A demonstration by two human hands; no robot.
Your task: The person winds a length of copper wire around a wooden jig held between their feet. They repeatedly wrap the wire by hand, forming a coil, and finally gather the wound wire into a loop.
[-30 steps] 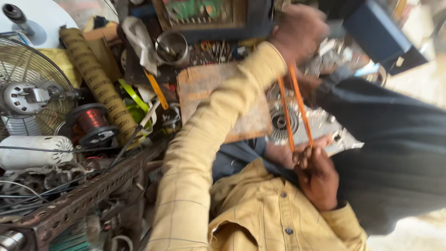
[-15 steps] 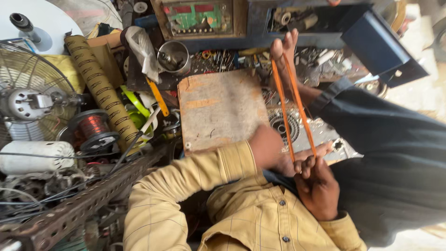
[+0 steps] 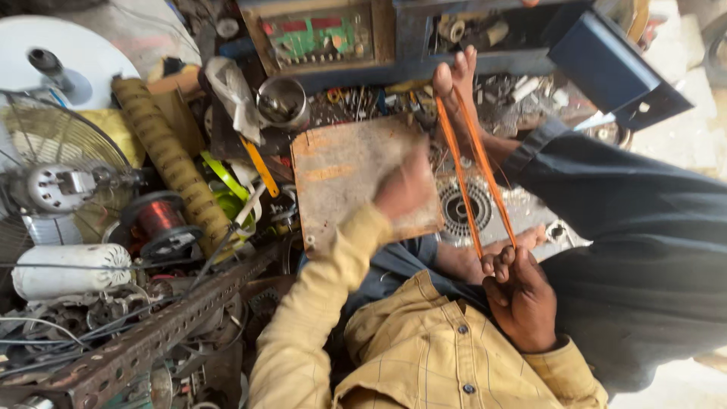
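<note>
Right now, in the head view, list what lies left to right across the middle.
White motor housing → copper wire spool → corrugated tan hose → rusty metal plate → left hand → orange wire loop → right hand.

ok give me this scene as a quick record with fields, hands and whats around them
left hand: blurred, over the rusty board; grip unclear
right hand: fingers closed on the near end of the orange wire loop
orange wire loop: stretched taut, far end hooked round the toes
under the loop: round metal motor part
left of the board: copper wire spool, fan, metal bowl
</note>
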